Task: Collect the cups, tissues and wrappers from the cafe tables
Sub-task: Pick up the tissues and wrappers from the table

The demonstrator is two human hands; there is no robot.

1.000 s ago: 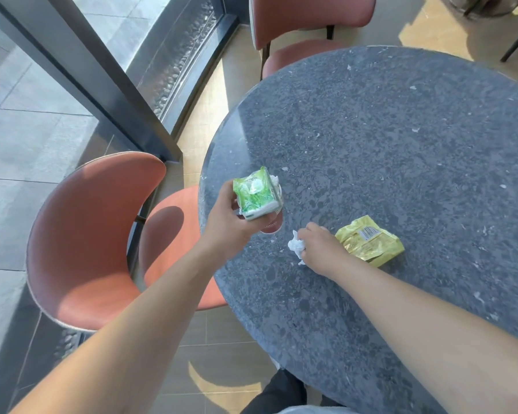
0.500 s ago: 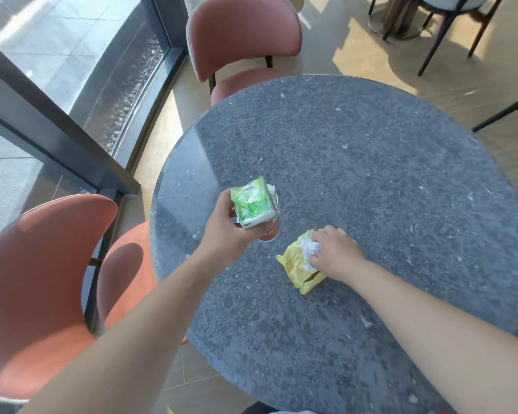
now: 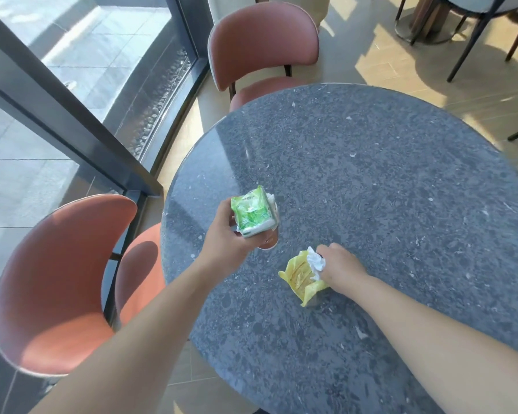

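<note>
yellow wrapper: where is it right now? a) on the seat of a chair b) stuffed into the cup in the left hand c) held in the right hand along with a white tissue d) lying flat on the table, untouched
c: the right hand grips the yellow wrapper together with a white tissue just above the table, while the left hand holds the green pack and cup.

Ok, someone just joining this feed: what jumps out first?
The left hand holds a green wrapper stacked on a cup over the near-left edge of the dark round table. Just right of it, the right hand grips a white tissue and a yellow wrapper.
</note>
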